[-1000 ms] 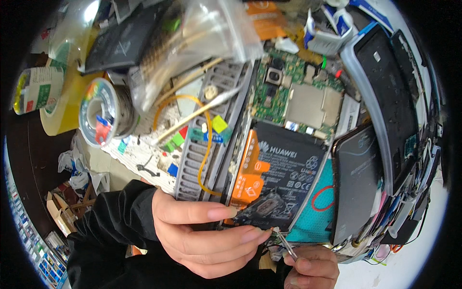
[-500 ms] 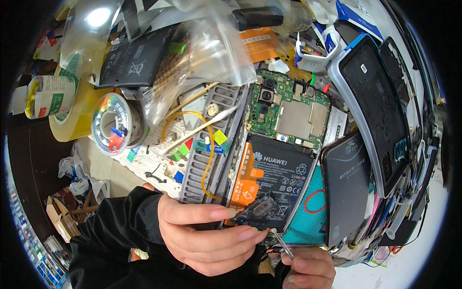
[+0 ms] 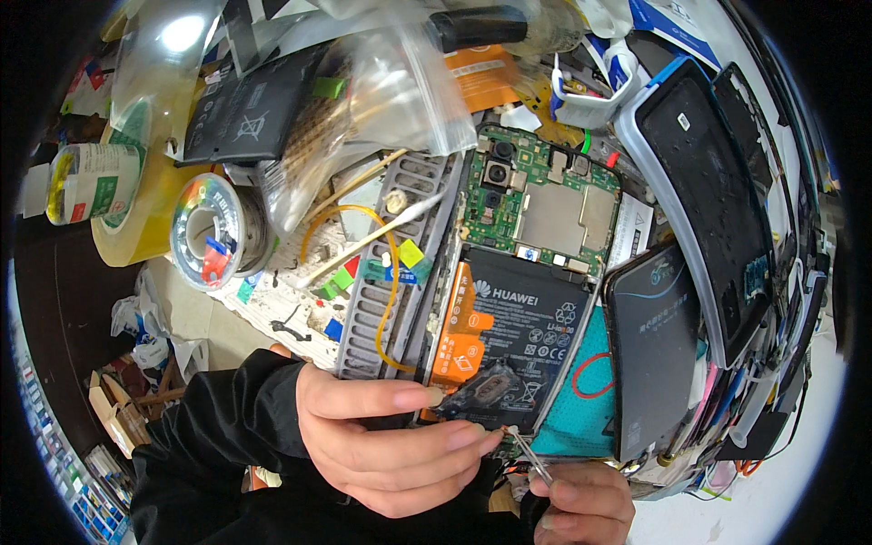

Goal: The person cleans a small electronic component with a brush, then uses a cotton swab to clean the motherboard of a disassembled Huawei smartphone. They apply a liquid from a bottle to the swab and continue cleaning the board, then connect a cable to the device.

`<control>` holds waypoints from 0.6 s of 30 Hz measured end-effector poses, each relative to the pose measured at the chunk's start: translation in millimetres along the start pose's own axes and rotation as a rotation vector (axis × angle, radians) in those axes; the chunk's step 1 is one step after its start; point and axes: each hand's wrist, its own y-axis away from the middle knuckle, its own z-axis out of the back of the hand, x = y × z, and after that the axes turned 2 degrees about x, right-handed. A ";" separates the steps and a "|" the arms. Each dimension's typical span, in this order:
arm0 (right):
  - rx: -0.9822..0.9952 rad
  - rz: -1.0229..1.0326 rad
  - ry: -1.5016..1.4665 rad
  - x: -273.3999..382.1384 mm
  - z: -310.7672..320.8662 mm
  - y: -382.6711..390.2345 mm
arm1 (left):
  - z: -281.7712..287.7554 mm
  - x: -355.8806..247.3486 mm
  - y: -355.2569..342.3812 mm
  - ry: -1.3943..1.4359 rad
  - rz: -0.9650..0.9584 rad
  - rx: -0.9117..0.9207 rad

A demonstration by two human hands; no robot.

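An opened smartphone with its back off lies in the middle; its green circuit board [image 3: 545, 204] is at the far end and its black battery [image 3: 518, 318] at the near end. Orange pull-tab film [image 3: 459, 350] runs along the battery's left side, with a dark, crumpled clear patch [image 3: 486, 389] low on it. My left hand [image 3: 391, 445] is closed on the phone's lower left end, fingertips over its edge. From the lower right, my right hand [image 3: 581, 504] pinches metal tweezers [image 3: 531, 459], their tips at the phone's bottom edge beside my left fingertips. What the tips touch is too small to tell.
Left of the phone are a slotted grey tray [image 3: 363, 318], a cotton swab [image 3: 372, 238], a yellow rubber band [image 3: 397, 300] and a solder spool [image 3: 218, 232]. A clear bag [image 3: 391, 100] lies beyond. On the right, a dark phone panel [image 3: 654, 345] rests near a grey-framed one [image 3: 704, 182].
The tweezer tips have shifted slightly left and their two arms look a little farther apart. My left hand stays at the phone's edge. The whole view has moved slightly.
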 end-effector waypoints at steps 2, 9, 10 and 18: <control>0.031 -0.012 -0.001 0.8 1.7 -0.6 | 0.9 0.4 0.7 -0.003 -0.005 0.015; 0.069 -0.006 -0.001 0.7 4.8 -0.4 | 4.6 4.2 4.0 0.032 -0.065 0.069; 0.086 0.000 0.003 0.3 4.7 -0.1 | 5.0 4.3 3.9 0.035 -0.066 0.069; 0.046 -0.016 0.016 1.7 3.2 2.3 | 0.1 5.1 1.9 0.010 -0.061 0.018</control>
